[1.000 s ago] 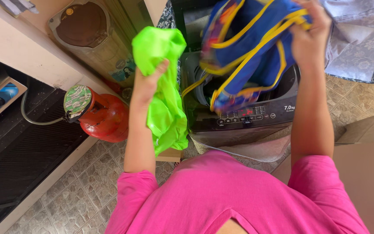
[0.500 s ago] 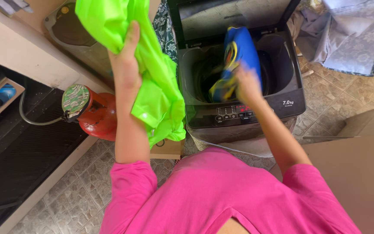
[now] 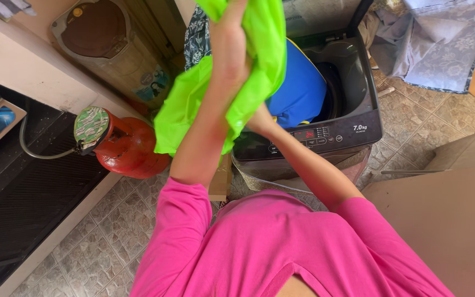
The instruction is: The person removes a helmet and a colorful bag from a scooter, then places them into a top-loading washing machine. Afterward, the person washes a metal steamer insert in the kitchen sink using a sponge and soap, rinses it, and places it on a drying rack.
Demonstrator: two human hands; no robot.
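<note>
The left hand [image 3: 231, 52] grips a bright green garment [image 3: 193, 104], which hides the right hand, so its grasp cannot be told. A blue garment [image 3: 300, 91] sits in the open washing machine [image 3: 358, 132]. A red gas cylinder [image 3: 130, 151] stands close on the left.

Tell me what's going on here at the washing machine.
A person in a pink top stands over an open top-loading washing machine. Their left hand is raised, gripping a bright green garment that hangs in front of the machine. The right hand reaches under that cloth toward a blue garment lying at the mouth of the drum; the green cloth hides whether it grips it. A red gas cylinder stands on the tiled floor to the left.
</note>
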